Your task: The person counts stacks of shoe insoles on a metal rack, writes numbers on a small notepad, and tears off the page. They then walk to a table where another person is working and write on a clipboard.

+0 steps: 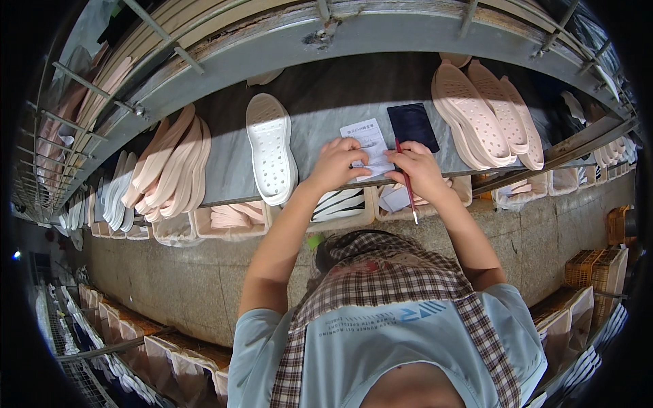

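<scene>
A white printed paper slip (369,141) lies on the grey worktop in front of me, between my hands. My left hand (335,165) has its fingers curled round the slip's left edge. At the right edge is my right hand (423,170), its thumb and fingertips meeting the paper. A slim red stick (407,182) with a pale tip is tucked in that hand, the tip pointing back toward me; pen or brush, I cannot tell. Just beyond my right hand sits a dark square pad (413,127). A single white perforated shoe sole (271,146) rests left of my left hand.
Pale pink soles (476,112) stand grouped at the right, and more pink soles (173,163) pile up at the left. Lined bins (343,207) hang under the worktop's near edge. A metal shelf beam (272,44) crosses above the far side. Crates (595,272) are behind me.
</scene>
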Motion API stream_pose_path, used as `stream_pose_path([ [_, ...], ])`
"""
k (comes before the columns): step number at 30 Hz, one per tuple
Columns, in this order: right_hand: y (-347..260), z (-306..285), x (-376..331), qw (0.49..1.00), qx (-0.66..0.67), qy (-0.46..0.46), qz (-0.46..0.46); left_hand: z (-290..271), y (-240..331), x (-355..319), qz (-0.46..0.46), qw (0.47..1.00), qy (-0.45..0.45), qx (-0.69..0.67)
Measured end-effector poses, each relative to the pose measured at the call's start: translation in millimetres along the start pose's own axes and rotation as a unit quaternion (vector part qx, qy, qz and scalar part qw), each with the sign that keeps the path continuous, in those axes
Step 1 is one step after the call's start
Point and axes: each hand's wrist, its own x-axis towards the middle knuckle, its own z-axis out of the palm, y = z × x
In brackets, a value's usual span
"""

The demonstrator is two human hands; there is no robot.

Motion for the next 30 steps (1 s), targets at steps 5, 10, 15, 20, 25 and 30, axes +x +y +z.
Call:
stream_pose_path([
  [5, 1, -3, 8, 0.999, -0.02, -0.029, -0.014, 3, -4, -1, -0.014, 0.999, 0.027, -0.032],
  [10, 5, -3, 11, 0.999, -0.024, -0.035, -0.034, 5, -6, -1, -0.022, 0.997, 0.043, -0.057],
  [15, 4, -6, 13, 0.999, -0.027, -0.024, -0.04, 4, -8, -1, -0.016, 0.995, 0.056, -0.078],
  [20, -1, -11, 16, 0.993, 0.082, -0.012, 0.08, -1, -6, 0, -0.051, 0.979, 0.078, -0.184],
  [25, 9, 13, 32, 0.947, 0.235, 0.035, 0.214, -17, 3, 2, -0.154, 0.914, 0.098, -0.362],
  [30, 25, 37, 42, 0.821, 0.482, -0.113, 0.285, -29, 9, -1, -0.163, 0.874, 0.146, -0.433],
])
